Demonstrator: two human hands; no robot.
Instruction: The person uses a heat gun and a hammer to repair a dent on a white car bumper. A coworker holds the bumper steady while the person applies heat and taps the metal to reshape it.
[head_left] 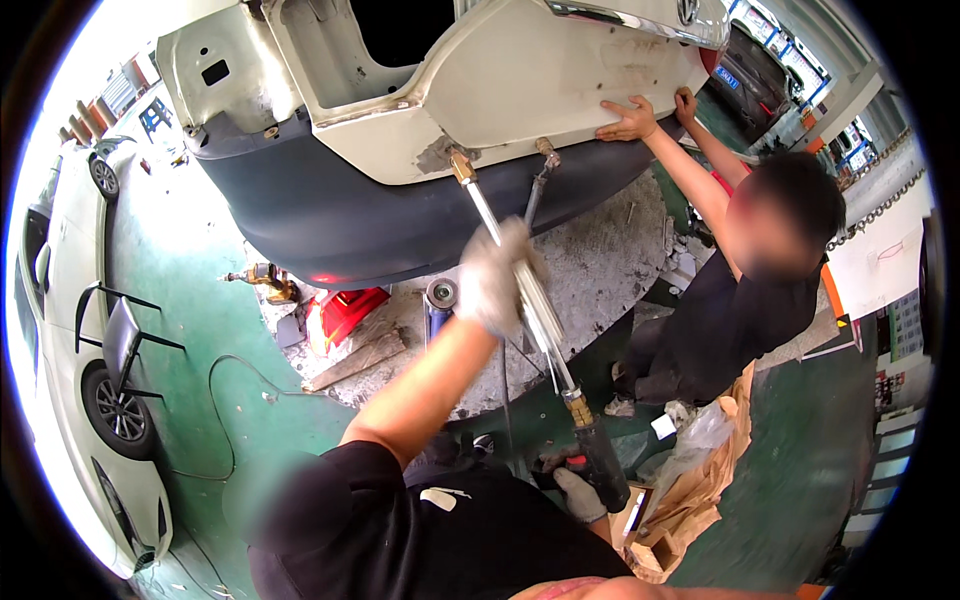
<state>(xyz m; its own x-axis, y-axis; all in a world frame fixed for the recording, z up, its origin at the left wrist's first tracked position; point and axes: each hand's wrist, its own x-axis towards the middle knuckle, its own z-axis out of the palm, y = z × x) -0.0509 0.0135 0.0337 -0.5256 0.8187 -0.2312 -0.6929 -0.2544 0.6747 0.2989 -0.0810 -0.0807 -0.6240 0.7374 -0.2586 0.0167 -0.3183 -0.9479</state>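
Observation:
My gloved left hand is wrapped round the silver tube of a long puller-like metal tool. Its brass tip meets or nearly meets a scraped grey patch on the cream car body. A black cylindrical grip forms the tool's rear end. Beside and partly behind that grip is my gloved right hand; its fingers are mostly hidden. A second brownish metal fitting with a dark rod stands against the panel to the right, above the dark grey bumper.
A co-worker on the right rests both hands on the car body. Below the bumper lie a yellow-black power drill, a red light and a wooden board. Brown packing paper lies lower right; a white car stands left.

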